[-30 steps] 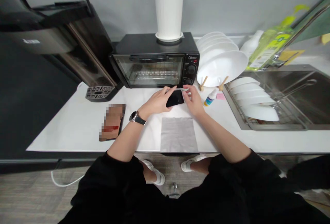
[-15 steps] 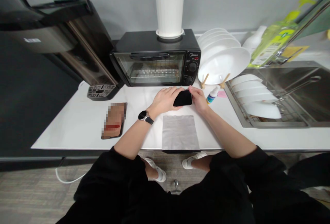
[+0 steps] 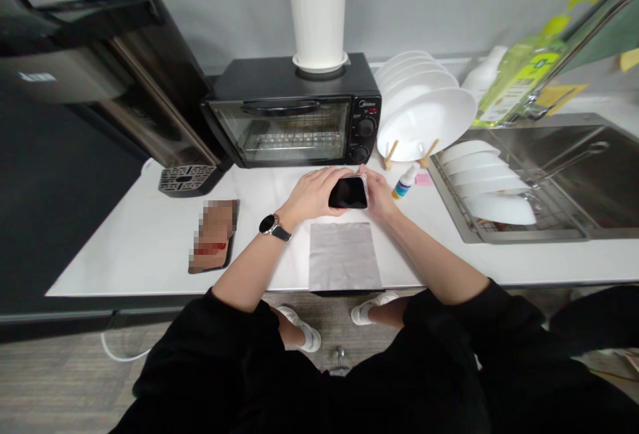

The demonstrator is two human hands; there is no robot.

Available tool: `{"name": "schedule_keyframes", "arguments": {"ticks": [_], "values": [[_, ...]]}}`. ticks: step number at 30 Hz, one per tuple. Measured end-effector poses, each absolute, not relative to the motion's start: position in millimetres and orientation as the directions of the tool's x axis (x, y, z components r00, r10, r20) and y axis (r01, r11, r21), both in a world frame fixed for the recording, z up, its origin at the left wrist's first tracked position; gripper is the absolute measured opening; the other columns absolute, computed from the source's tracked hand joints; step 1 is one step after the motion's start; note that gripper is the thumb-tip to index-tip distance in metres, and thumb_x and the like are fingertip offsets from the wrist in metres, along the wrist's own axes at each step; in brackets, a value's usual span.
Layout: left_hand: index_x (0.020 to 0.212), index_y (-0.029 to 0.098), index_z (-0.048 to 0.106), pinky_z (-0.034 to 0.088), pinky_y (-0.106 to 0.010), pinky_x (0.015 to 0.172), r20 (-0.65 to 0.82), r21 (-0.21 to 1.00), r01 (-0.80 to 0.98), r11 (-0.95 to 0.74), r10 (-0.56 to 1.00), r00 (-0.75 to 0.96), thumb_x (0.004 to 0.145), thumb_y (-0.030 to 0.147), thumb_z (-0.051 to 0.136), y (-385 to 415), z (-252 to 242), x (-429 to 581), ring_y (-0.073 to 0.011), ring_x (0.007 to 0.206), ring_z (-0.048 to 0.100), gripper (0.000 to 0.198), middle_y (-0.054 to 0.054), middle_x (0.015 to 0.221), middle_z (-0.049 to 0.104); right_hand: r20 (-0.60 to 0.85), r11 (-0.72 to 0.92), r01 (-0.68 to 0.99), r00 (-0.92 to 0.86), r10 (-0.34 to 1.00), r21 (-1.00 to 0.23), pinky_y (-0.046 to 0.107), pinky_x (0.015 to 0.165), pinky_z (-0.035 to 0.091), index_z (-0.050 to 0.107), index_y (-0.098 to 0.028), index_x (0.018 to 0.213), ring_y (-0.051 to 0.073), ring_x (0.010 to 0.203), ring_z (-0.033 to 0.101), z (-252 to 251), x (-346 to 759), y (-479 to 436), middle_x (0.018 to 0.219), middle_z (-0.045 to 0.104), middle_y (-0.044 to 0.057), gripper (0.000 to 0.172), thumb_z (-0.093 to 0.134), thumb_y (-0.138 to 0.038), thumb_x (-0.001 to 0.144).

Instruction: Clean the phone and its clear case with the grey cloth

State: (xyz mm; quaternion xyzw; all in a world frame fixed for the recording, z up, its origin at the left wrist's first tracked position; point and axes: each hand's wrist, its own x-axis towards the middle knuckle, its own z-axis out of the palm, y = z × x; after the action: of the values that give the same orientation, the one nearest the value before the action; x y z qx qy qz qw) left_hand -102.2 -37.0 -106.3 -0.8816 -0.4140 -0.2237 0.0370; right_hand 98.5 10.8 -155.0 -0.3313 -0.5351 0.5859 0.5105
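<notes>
A smartphone (image 3: pixel 348 193) with a dark screen is held between my two hands above the counter. My left hand (image 3: pixel 313 194) wraps the phone's left end, its fingers over the far edge and the thumb at the near edge. At the phone's right end, my right hand (image 3: pixel 378 194) grips the corner and side. A pale, see-through edge shows there, possibly a clear case. Nearer to me, a grey cloth (image 3: pixel 343 257) lies flat at the counter's front edge. Just right of my right hand stands a small spray bottle (image 3: pixel 404 182) with a blue and yellow label.
A second phone (image 3: pixel 213 237), its screen blurred, lies on the white counter (image 3: pixel 124 247) at left. Behind my hands is a toaster oven (image 3: pixel 294 128). White plates (image 3: pixel 424 121) stand in a rack, and bowls (image 3: pixel 502 208) sit by the sink (image 3: pixel 589 181). A drink machine (image 3: pixel 164 101) stands at left.
The view has shifted slightly, so the scene sits a little further left. Both hands still hold the phone, and a pale see-through edge now shows at its right end.
</notes>
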Motion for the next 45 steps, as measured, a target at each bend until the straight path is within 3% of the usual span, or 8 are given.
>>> {"name": "schedule_keyframes", "arguments": {"ticks": [4, 7, 11, 24, 31, 40, 45], "values": [[0.161, 0.020, 0.051, 0.059, -0.043, 0.105, 0.465, 0.179, 0.802, -0.570, 0.767, 0.442, 0.085, 0.049, 0.086, -35, -105, -105, -0.0332, 0.125, 0.074, 0.089, -0.012, 0.140, 0.073, 0.164, 0.099, -0.310, -0.189, 0.968, -0.945, 0.027, 0.061, 0.052, 0.069, -0.025, 0.075, 0.013, 0.063, 0.055, -149, 93, 5, 0.067, 0.062, -0.006, 0.068, 0.079, -0.092, 0.071], [0.166, 0.021, 0.045, 0.059, -0.044, 0.106, 0.469, 0.232, 0.867, -0.441, 0.832, 0.297, 0.085, 0.054, 0.086, -33, -102, -111, -0.0354, 0.128, 0.073, 0.097, -0.014, 0.143, 0.072, 0.130, 0.033, -0.321, -0.285, 0.950, -0.947, 0.030, 0.075, 0.064, 0.078, -0.025, 0.089, 0.015, 0.075, 0.069, -146, 92, 3, 0.082, 0.076, -0.003, 0.067, 0.082, -0.090, 0.070], [0.169, 0.020, 0.042, 0.060, -0.044, 0.105, 0.443, 0.247, 0.891, -0.382, 0.862, 0.247, 0.085, 0.056, 0.084, -32, -101, -117, -0.0361, 0.129, 0.073, 0.100, -0.014, 0.149, 0.069, 0.124, 0.013, -0.291, -0.368, 0.922, -0.957, 0.032, 0.091, 0.067, 0.081, -0.026, 0.099, 0.016, 0.087, 0.078, -145, 94, 1, 0.092, 0.083, -0.001, 0.062, 0.092, -0.078, 0.069], [0.173, 0.020, 0.037, 0.061, -0.044, 0.103, 0.407, 0.285, 0.887, -0.362, 0.884, 0.230, 0.083, 0.054, 0.086, -35, -105, -113, -0.0354, 0.125, 0.075, 0.108, -0.016, 0.147, 0.072, 0.137, 0.023, -0.298, -0.366, 0.921, -0.954, 0.036, 0.089, 0.070, 0.081, -0.024, 0.088, 0.018, 0.080, 0.079, -146, 100, -2, 0.084, 0.083, 0.002, 0.063, 0.089, -0.083, 0.069], [0.174, 0.018, 0.036, 0.061, -0.046, 0.106, 0.353, 0.297, 0.890, -0.344, 0.906, 0.233, 0.084, 0.055, 0.086, -35, -101, -113, -0.0376, 0.129, 0.075, 0.110, -0.018, 0.150, 0.071, 0.172, 0.081, -0.268, -0.336, 0.926, -0.960, 0.035, 0.091, 0.069, 0.082, -0.024, 0.094, 0.017, 0.078, 0.077, -146, 98, -7, 0.081, 0.080, 0.000, 0.062, 0.084, -0.083, 0.076], [0.173, 0.019, 0.038, 0.060, -0.047, 0.106, 0.355, 0.271, 0.901, -0.339, 0.905, 0.234, 0.085, 0.055, 0.085, -36, -96, -116, -0.0389, 0.131, 0.073, 0.106, -0.018, 0.154, 0.069, 0.128, 0.017, -0.291, -0.366, 0.922, -0.957, 0.035, 0.095, 0.068, 0.080, -0.026, 0.098, 0.018, 0.089, 0.079, -143, 95, -4, 0.090, 0.082, 0.001, 0.062, 0.088, -0.082, 0.072], [0.175, 0.021, 0.034, 0.060, -0.044, 0.102, 0.386, 0.220, 0.914, -0.342, 0.891, 0.240, 0.086, 0.060, 0.085, -41, -94, -111, -0.0379, 0.127, 0.075, 0.110, -0.018, 0.152, 0.069, 0.103, -0.043, -0.316, -0.431, 0.896, -0.948, 0.033, 0.089, 0.069, 0.079, -0.028, 0.106, 0.017, 0.089, 0.080, -138, 93, -2, 0.103, 0.085, 0.001, 0.066, 0.089, -0.082, 0.070]]}}
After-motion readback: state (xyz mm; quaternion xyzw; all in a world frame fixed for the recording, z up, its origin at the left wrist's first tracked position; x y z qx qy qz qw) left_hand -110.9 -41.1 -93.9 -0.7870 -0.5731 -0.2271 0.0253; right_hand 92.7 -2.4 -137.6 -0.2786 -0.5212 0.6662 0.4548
